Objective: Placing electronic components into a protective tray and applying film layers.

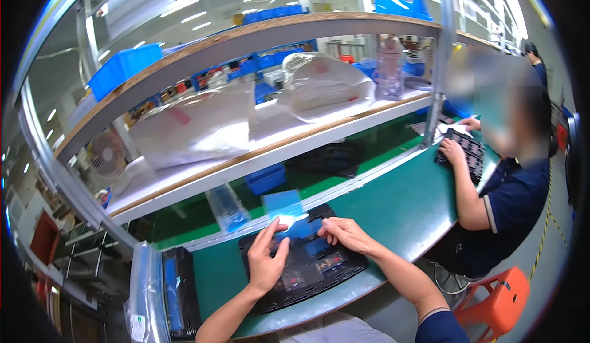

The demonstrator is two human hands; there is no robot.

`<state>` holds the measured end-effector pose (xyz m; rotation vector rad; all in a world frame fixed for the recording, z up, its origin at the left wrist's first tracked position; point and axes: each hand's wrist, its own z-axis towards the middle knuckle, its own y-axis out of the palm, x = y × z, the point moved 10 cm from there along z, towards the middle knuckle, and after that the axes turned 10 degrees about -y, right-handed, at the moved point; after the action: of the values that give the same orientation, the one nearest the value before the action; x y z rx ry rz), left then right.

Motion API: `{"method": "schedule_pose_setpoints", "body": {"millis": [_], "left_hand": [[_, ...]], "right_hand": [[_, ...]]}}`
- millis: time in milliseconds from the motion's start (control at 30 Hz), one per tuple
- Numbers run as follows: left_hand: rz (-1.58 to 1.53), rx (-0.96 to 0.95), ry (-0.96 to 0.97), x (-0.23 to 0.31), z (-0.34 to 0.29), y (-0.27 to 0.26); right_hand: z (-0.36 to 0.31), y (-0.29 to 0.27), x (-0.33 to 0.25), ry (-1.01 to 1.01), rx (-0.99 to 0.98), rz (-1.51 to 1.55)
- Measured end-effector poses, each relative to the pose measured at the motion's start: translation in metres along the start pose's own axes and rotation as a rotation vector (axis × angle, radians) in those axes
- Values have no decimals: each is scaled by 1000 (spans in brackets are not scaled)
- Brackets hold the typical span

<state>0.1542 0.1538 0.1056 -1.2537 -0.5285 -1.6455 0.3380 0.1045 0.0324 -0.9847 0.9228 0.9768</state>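
A black plastic panel (316,266) with recesses and small parts in it lies on the green worktable in front of me. At its far edge a translucent blue film (284,204) stands out toward the back, with a bright glare on it. My left hand (268,263) is over the panel's left part, fingers stretched and thumb apart, its fingertips close to the film. Over the far right part, my right hand (345,233) has its fingers pinched together beside more blue film. What sits between those fingers is too small to make out.
A clear plastic bag (227,208) lies behind the panel. Dark panels (178,294) stand at the left end. A shelf (276,143) with wrapped items runs above the table's back. A co-worker (513,186) handles a black panel (465,152) at right; an orange stool (498,303) stands nearby.
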Motion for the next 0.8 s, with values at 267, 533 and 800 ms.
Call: {"method": "schedule_pose_setpoints", "body": {"millis": [267,533,800], "left_hand": [[14,-110,-17,-17,-4,15],[-66,-218,-122,-27,-6,24],[-71,-150,-237,-44,-4,16]], "right_hand": [[2,23,-21,-228,-104,113],[-1,13,-34,-332,-40,110],[-7,3,-57,-481,77,-141]]}}
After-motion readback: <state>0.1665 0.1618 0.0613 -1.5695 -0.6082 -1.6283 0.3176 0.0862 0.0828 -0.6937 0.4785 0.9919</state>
